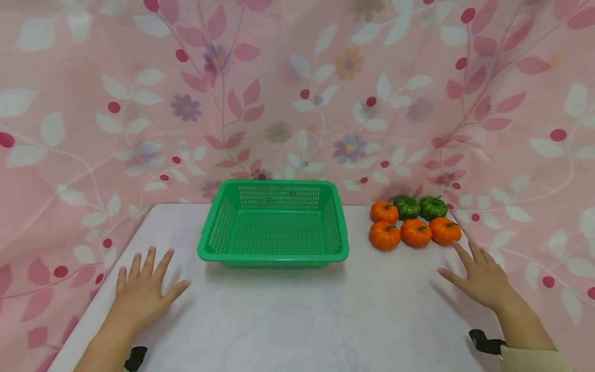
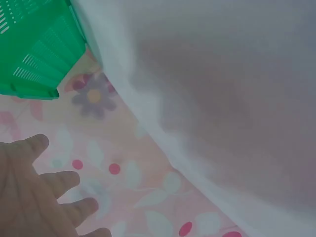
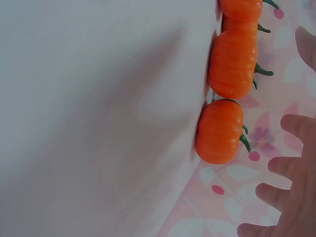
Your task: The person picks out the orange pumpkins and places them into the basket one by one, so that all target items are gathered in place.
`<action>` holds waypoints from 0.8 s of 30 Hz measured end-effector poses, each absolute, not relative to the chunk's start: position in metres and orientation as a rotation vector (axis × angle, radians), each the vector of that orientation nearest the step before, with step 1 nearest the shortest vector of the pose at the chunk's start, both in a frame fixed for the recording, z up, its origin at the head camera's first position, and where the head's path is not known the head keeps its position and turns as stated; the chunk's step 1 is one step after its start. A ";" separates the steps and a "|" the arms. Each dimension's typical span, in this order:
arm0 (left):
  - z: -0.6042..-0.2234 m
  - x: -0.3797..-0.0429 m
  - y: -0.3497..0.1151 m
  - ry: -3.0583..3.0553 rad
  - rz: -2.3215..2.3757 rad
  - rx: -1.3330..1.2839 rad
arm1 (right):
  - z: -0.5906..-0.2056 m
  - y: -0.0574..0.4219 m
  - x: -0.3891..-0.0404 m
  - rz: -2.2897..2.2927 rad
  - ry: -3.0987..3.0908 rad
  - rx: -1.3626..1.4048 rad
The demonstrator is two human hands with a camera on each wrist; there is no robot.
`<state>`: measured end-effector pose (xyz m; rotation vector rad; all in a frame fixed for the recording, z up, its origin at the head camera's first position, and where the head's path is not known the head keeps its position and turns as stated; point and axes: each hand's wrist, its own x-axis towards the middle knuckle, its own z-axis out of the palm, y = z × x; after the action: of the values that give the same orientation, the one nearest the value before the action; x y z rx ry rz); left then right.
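Observation:
My left hand [image 1: 141, 297], fingers spread, is over the left side of the table, left of and nearer than a green plastic basket [image 1: 274, 257]. Nothing is in its grasp. The basket has slotted walls and holds nothing. On the right, my right hand [image 1: 485, 276] spreads its fingers just in front of a group of small pumpkins. Several are orange, among them a front right orange pumpkin [image 1: 445, 231], the one nearest my fingertips. Two green pumpkins, a left one [image 1: 406, 207] and a right one [image 1: 433, 207], sit in the back row. In the right wrist view, orange pumpkins [image 3: 220, 132] stand beyond the fingers.
A white cloth [image 1: 288, 320] covers the table. Pink floral fabric [image 1: 288, 103] hangs behind it and shows along both sides. Dark straps, a left one [image 1: 136, 357] and a right one [image 1: 485, 342], are at my wrists.

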<state>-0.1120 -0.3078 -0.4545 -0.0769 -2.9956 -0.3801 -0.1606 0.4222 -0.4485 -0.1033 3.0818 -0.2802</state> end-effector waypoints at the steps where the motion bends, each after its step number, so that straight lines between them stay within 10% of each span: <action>1: -0.454 -0.113 -0.306 -2.990 -0.386 -0.085 | -0.449 0.422 -0.162 -0.284 3.087 -0.109; 24: -0.454 -0.145 -0.285 -2.828 -0.592 -0.306 | -0.443 0.420 -0.196 -0.597 3.225 -0.212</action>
<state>-0.1451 -0.2849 -0.4538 -0.3064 -2.8280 -0.5923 -0.1956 0.4200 -0.4430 -0.2121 3.2255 -0.5973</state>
